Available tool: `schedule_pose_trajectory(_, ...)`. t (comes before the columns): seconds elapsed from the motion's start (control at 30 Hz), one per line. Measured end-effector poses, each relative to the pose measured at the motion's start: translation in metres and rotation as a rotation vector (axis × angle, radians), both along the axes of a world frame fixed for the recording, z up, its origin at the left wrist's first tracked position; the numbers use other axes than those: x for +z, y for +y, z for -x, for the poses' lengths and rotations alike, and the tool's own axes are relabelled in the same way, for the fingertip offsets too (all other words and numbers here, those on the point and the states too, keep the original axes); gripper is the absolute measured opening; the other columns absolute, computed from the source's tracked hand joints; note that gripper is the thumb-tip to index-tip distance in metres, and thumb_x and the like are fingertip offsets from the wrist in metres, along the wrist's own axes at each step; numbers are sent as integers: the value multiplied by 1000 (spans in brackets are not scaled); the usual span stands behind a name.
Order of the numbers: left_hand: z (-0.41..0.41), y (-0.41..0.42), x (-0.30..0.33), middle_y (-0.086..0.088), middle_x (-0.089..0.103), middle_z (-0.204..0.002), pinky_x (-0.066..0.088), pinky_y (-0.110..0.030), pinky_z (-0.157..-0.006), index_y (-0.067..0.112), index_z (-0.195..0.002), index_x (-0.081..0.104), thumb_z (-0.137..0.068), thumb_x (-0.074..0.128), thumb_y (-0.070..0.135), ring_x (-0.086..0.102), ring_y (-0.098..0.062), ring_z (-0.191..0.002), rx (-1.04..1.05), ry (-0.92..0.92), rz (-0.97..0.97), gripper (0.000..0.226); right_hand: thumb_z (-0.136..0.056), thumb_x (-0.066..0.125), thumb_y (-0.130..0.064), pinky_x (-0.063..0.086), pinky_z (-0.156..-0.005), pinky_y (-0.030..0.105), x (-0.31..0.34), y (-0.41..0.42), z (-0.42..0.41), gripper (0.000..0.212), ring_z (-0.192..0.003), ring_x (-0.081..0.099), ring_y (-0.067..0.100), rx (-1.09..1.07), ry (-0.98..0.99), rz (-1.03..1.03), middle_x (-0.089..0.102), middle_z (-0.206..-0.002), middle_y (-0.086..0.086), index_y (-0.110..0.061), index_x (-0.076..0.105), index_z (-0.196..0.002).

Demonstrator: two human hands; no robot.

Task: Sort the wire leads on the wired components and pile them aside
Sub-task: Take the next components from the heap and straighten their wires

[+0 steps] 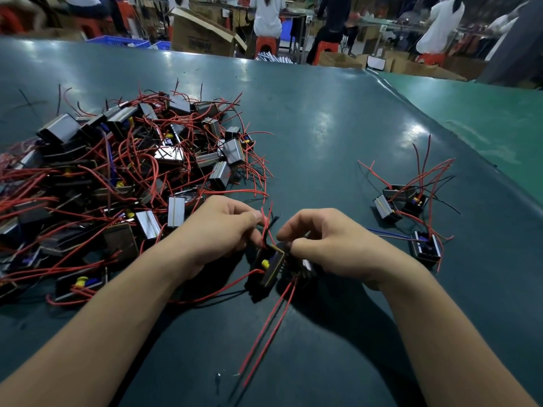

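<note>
A black wired component (269,267) with a yellow cap sits between my hands, just above the dark green table (323,127). My left hand (219,230) pinches its red and black wire leads (268,226), which stick up at the fingertips. My right hand (329,240) has its fingers curled round the component's right side. Two long red leads (269,330) trail from it toward me. A big tangled pile of components (117,171) with red wires lies to the left. A small group of sorted components (411,212) lies to the right.
The table's lighter green edge (470,118) curves along the far right. Beyond the table stand cardboard boxes (202,33), red stools and several people at other benches. A loose component (80,284) lies at the left near my left forearm.
</note>
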State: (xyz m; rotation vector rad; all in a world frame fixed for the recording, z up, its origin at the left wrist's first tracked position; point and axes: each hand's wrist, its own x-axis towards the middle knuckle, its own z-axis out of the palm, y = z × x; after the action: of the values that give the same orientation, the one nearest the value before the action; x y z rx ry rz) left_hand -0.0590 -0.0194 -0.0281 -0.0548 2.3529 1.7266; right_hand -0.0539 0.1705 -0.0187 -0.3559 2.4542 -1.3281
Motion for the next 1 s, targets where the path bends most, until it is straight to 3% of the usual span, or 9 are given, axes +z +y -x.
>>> schedule_pose_trajectory(0.1, -2, 2, 0, -1, 64, -59, 36, -15, -47, -2, -91, 72, -98, 57, 23, 44, -13, -50, -22, 14, 9, 30, -82, 64, -13, 41, -52, 15, -3, -3, 2, 12, -51, 54, -2, -36, 23, -6, 65, -64, -15, -22, 68, -88)
schedule_pose_trajectory(0.2, -4, 4, 1, -4, 66, -66, 36, -16, -45, 2, -91, 72, -97, 58, 23, 46, -12, -49, -49, 34, -42, 26, -86, 69, -20, 53, -79, 36, -5, -6, 3, 14, -83, 70, 16, -46, 35, 62, 75, -87, -3, -17, 70, -99)
schedule_pose_trajectory(0.27, -6, 5, 3, -2, 67, -64, 37, -16, -45, 9, -88, 73, -94, 61, 18, 49, -10, -47, -85, 45, -55, 16, -88, 70, -17, 53, -87, 41, -6, -9, 1, 13, -92, 71, 25, -36, 9, 158, 76, -92, 6, -12, 71, -100)
schedule_pose_trajectory(0.37, -8, 5, 7, 1, 65, -60, 34, -15, -41, 11, -88, 71, -93, 62, 16, 50, -7, -46, -97, 48, -58, 11, -85, 72, -7, 51, -62, 22, -5, -12, 1, 10, -74, 66, 20, -79, -16, 257, 74, -88, 16, -9, 69, -94)
schedule_pose_trajectory(0.5, -8, 4, 13, -19, 67, -80, 31, -18, -40, 12, -87, 60, -94, 52, 1, 50, -11, -50, -79, 13, -105, 15, -85, 69, 0, 36, -42, 10, -3, -9, 3, 10, -52, 57, 2, -130, -37, 313, 70, -83, 21, -8, 65, -89)
schedule_pose_trajectory(0.63, -8, -1, 19, -20, 72, -87, 34, -18, -36, 3, -96, 60, -89, 38, -8, 58, -14, -55, -156, -58, -260, 26, -89, 66, -4, 39, -46, 11, -1, -6, 5, 12, -53, 55, 0, -161, 45, 368, 69, -74, 6, -10, 65, -78)
schedule_pose_trajectory(0.8, -8, -11, 20, -3, 71, -83, 41, -17, -50, 10, -92, 74, -84, 62, 31, 59, -9, -68, -312, 43, -181, 25, -90, 66, -12, 39, -49, 21, 0, -3, 6, 7, -61, 60, 9, -212, 55, 401, 72, -79, 8, -10, 71, -85)
schedule_pose_trajectory(0.93, -12, -9, 20, 2, 68, -72, 42, -18, -54, 12, -88, 77, -79, 70, 32, 57, -7, -65, -344, 195, -137, 23, -88, 66, -3, 44, -47, 21, 3, -5, 5, 22, -61, 65, 14, -222, 105, 508, 69, -71, 2, -15, 63, -106)
schedule_pose_trajectory(1.0, -12, -7, 19, -2, 68, -71, 42, -17, -53, 7, -88, 76, -78, 69, 28, 58, -7, -62, -277, 210, -160, 24, -93, 61, -6, 46, -44, 22, 4, -5, 4, 14, -60, 68, 18, -223, 111, 560, 72, -73, 6, -14, 61, -105)
